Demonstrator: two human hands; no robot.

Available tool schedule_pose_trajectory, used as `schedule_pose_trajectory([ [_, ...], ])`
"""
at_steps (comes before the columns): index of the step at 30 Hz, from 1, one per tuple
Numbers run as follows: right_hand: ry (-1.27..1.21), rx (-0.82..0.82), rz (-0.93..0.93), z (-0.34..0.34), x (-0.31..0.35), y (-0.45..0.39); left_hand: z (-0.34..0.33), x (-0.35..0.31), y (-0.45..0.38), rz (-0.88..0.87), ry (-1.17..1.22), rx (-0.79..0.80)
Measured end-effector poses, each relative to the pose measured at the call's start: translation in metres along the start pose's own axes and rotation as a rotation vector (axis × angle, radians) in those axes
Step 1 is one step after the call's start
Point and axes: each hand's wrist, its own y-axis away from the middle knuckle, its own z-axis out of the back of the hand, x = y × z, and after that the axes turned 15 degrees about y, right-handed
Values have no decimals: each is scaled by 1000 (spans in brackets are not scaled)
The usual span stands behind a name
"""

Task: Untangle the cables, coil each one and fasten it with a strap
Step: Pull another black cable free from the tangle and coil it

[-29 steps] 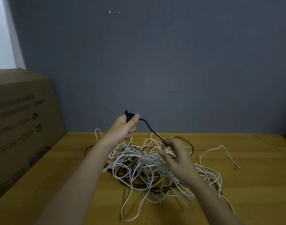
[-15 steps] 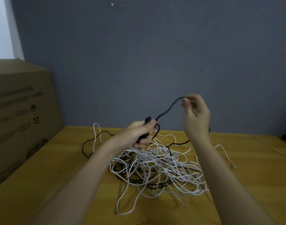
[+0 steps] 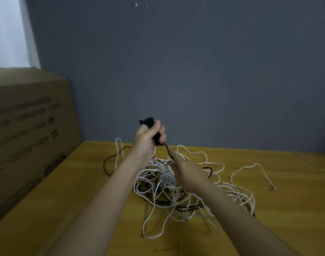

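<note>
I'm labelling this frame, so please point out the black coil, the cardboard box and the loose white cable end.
black coil (image 3: 147,121): head view, top loops above the left hand.
cardboard box (image 3: 28,126): head view, printed side.
white cable end (image 3: 273,189): head view, connector tip on the table.

The counter (image 3: 84,182) is smooth yellow wood. On it lie thin, smooth white cables (image 3: 163,182). Left of them stands a matt brown cardboard box (image 3: 28,126).

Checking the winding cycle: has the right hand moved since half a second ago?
Yes. The right hand has dropped from above the table's far edge down to the cable pile, fingers on the black cable.
</note>
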Motion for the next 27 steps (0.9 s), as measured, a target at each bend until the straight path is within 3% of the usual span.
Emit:
schedule_pose_trajectory([
  [4, 318, 61, 26, 4, 2, 6, -4, -6, -26, -275, -344, -63],
  [6, 375, -59, 106, 16, 4, 4, -8, -7, -37, -357, -699, -34],
  [10, 437, -403, 272, 51, -4, -3, -11, -15, -54, -208, -1406, 147],
  [13, 342, -522, 249, 70, -22, -2, -14, -22, -56, -74, -1678, 309],
  [15, 204, -572, 160, 81, -33, -4, -20, -22, -50, -23, -1628, 398],
  [18, 121, -622, 21, 90, -47, -9, -34, -20, -37, 87, -1327, 463],
  [21, -46, -558, -130, 89, -50, -11, -45, -25, -31, 138, -1101, 494],
  [27, -803, -357, -328, 76, -46, -4, -65, -41, -35, 80, -674, 306],
])
